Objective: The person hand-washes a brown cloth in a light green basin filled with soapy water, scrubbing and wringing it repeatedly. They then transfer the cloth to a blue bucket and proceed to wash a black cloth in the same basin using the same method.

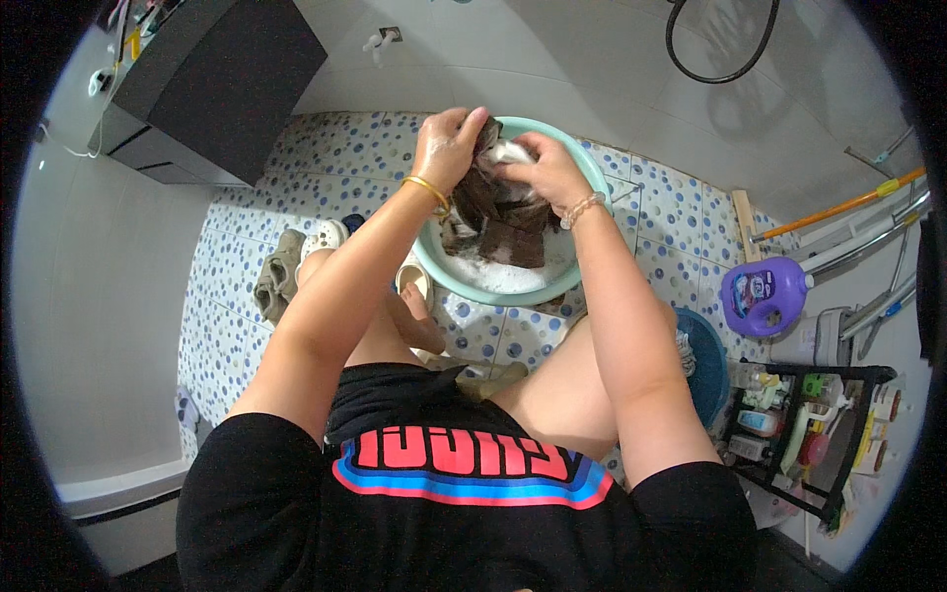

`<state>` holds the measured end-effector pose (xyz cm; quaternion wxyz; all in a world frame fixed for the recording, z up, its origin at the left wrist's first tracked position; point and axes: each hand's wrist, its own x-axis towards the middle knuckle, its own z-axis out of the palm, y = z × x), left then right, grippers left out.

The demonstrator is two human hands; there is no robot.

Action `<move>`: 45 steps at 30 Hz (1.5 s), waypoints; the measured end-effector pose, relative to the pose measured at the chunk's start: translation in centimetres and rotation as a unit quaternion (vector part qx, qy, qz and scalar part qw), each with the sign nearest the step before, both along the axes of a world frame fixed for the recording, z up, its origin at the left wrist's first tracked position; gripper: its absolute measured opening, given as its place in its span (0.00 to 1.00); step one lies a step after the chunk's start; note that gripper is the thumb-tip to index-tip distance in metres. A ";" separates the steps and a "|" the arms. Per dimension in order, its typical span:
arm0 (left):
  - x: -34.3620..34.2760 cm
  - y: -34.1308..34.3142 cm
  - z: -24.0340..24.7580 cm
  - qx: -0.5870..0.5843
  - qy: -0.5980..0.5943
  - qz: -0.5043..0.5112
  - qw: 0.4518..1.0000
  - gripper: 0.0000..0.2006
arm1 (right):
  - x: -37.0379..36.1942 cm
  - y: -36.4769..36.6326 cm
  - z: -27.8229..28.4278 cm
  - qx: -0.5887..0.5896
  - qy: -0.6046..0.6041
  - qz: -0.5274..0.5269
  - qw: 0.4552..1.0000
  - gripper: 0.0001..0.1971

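Observation:
A pale green basin (486, 296) stands on the floor in front of me, with white suds (498, 276) in it. Bunched up inside lies a brown wet cloth (513, 242), perhaps a garment; its kind is not clear. At the basin's far left rim, my left hand (449, 148) is closed on a raised part of this cloth, thumb up. My right hand (554, 178) is closed on the cloth's foamy upper part, just right of the left hand. Some of the right fingers are hidden by folds and foam.
Right of my legs sits a blue tub (705, 365), near a purple detergent jug (764, 296) and a black rack (755, 479) of bottles. Grey-brown shoes (276, 276) lie at left, below a dark cabinet (232, 79). A mop handle (838, 202) leans at right.

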<state>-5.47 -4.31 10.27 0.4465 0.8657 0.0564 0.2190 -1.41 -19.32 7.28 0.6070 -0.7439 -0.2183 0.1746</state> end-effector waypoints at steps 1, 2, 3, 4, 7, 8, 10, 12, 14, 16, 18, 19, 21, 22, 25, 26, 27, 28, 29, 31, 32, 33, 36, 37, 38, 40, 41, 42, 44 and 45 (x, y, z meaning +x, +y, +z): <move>-0.1 -0.9 1.0 -0.013 0.001 0.018 1.000 0.17 | -1.0 -0.2 1.0 0.126 0.117 0.071 0.983 0.19; -0.3 -2.0 1.3 -0.005 -0.064 0.014 0.998 0.16 | -1.8 -0.4 1.9 0.247 0.231 0.139 0.931 0.20; -0.6 -3.2 1.1 0.057 -0.088 -0.010 0.994 0.14 | -1.0 -1.1 1.3 0.349 0.317 0.199 0.859 0.22; -1.1 -4.3 0.9 0.119 -0.111 -0.036 0.986 0.12 | 0.0 -1.2 0.6 0.428 0.382 0.204 0.793 0.21; -3.4 -6.2 -2.7 0.180 -0.068 -0.158 0.969 0.07 | 0.6 -2.5 0.9 0.379 0.456 0.150 0.792 0.16; -4.3 -6.8 -3.4 0.191 -0.040 -0.193 0.962 0.07 | 0.7 -1.9 -0.7 0.315 0.402 0.022 0.860 0.15; -5.9 -7.6 -4.2 0.146 -0.032 -0.232 0.961 0.08 | -0.4 -1.2 -0.3 0.242 0.304 -0.020 0.921 0.13; -6.3 -6.8 -5.2 0.067 -0.059 -0.217 0.972 0.07 | -1.0 -1.8 0.0 0.294 0.314 -0.076 0.900 0.11; -5.4 -5.1 -6.0 0.019 -0.070 -0.114 0.991 0.09 | -0.2 -2.3 -0.7 0.377 0.298 -0.053 0.876 0.11; -3.2 -2.8 -7.5 -0.067 0.017 0.033 0.997 0.11 | -0.7 -2.6 -0.1 0.431 0.279 0.001 0.858 0.07; -0.8 -1.7 -8.4 -0.084 0.067 -0.029 0.994 0.11 | -1.9 -3.3 0.9 0.478 0.271 0.048 0.834 0.06; 0.0 -1.7 -8.3 -0.092 0.091 -0.061 0.990 0.12 | -1.8 -3.6 0.1 0.487 0.279 0.057 0.826 0.09; 3.0 0.1 -12.2 0.021 0.148 -0.204 0.967 0.14 | -2.6 -3.2 -0.1 0.489 0.274 0.081 0.824 0.12; 5.1 2.1 -16.2 0.040 0.190 -0.278 0.941 0.15 | -3.4 -2.8 0.8 0.487 0.266 0.109 0.825 0.13; 5.4 0.1 -15.6 0.060 0.362 -0.261 0.893 0.15 | -3.5 -3.5 1.4 0.507 0.254 0.117 0.816 0.14; 5.0 -0.3 -16.0 0.029 0.395 -0.257 0.882 0.15 | -3.0 -3.8 0.8 0.509 0.231 0.162 0.813 0.14; 4.3 -0.6 -16.0 -0.009 0.424 -0.246 0.872 0.16 | -2.3 -4.1 -0.2 0.512 0.207 0.210 0.806 0.14; 3.7 -0.9 -16.2 -0.052 0.449 -0.237 0.860 0.16 | -1.9 -4.3 -0.6 0.513 0.184 0.255 0.799 0.14; 3.3 -1.2 -16.2 -0.104 0.467 -0.234 0.846 0.16 | -2.0 -4.4 -0.6 0.515 0.207 0.216 0.804 0.14; 2.2 -1.5 -16.4 -0.220 0.489 -0.227 0.813 0.16 | -2.1 -4.7 -0.4 0.514 0.189 0.170 0.819 0.13; 1.9 -1.5 -16.4 -0.281 0.493 -0.224 0.792 0.17 | -2.0 -4.8 -0.4 0.513 0.181 0.147 0.826 0.13; 1.7 -1.7 -16.2 -0.339 0.491 -0.224 0.770 0.17 | -1.6 -5.1 -0.4 0.517 0.182 0.153 0.822 0.12; 1.3 -2.1 -15.2 -0.473 0.469 -0.228 0.710 0.18 | -1.4 -5.8 0.6 0.522 0.190 0.137 0.820 0.12; 1.2 -2.3 -14.7 -0.506 0.456 -0.230 0.695 0.18 | -1.1 -6.0 0.6 0.516 0.185 0.115 0.829 0.12; 1.2 -2.2 -14.1 -0.533 0.442 -0.232 0.683 0.18 | -1.0 -6.1 0.8 0.513 0.189 0.095 0.832 0.11; 1.2 -1.2 -12.6 -0.553 0.408 -0.249 0.682 0.21 | -0.8 -6.1 1.5 0.507 0.197 0.058 0.837 0.09; 1.5 -0.5 -11.7 -0.574 0.387 -0.255 0.675 0.23 | -0.5 -6.3 2.1 0.472 0.196 0.060 0.857 0.07; 1.8 0.3 -10.6 -0.595 0.366 -0.260 0.667 0.25 | 0.0 -6.4 2.0 0.423 0.195 0.047 0.883 0.06; 2.2 1.3 -7.6 -0.590 0.354 -0.227 0.689 0.25 | 1.1 -7.0 1.6 0.322 0.189 0.016 0.927 0.06; 2.8 2.6 -7.5 -0.570 0.338 -0.241 0.709 0.26 | 1.4 -7.0 1.4 0.230 0.186 0.025 0.955 0.06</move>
